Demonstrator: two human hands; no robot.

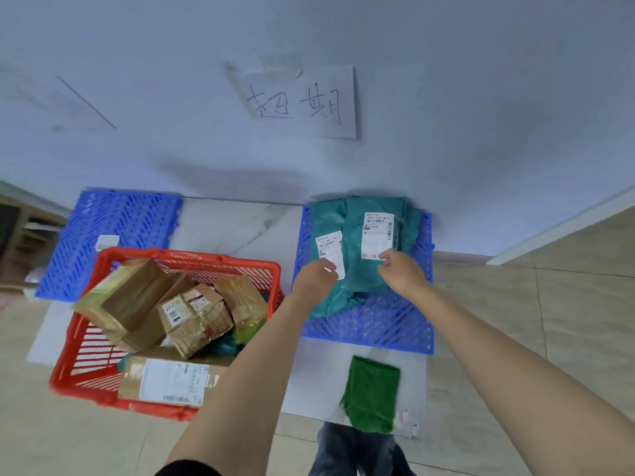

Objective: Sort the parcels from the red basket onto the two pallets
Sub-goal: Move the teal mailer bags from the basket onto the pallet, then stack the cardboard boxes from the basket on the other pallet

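Teal parcels (364,269): two soft plastic mailer bags are lying flat on the right pallet, the upper one overlapping the lower; surfaces are creased and slightly glossy.
Parcel axis: both bags are lying with their long axis running from the person toward the wall; white printed labels are facing up, text upright to the viewer.
Upper label (377,235): white rectangle with barcodes, sitting on the far half of the upper bag.
Lower label (330,252): white rectangle, sitting on the left bag, its near corner partly covered by the left hand.
Right pallet (371,324): blue moulded plastic grid with slanted slots, sitting against the wall.
Left pallet (113,228): same blue slotted plastic, lying well apart to the left; its near edge is hidden behind the basket.
Left hand (318,274): fingers are curling loosely over the near edge of the lower label; whether it is gripping cannot be told.
Right hand (400,269): fingers are bent, tips touching the near edge of the upper label; a firm hold is not discernible.
Red basket (86,355): rigid slotted plastic, rectangular, standing between the pallets on the near side.
Basket contents: brown cardboard boxes (165,307) wrapped in clear tape are lying tilted at mixed angles; one flat taped box (168,381) with a large white label is resting along the near rim.
Green cloth (372,395): fuzzy, folded, lying on the pale floor sheet near the right pallet.
Wall sign (302,101): white paper with handwritten characters, taped above the right pallet.
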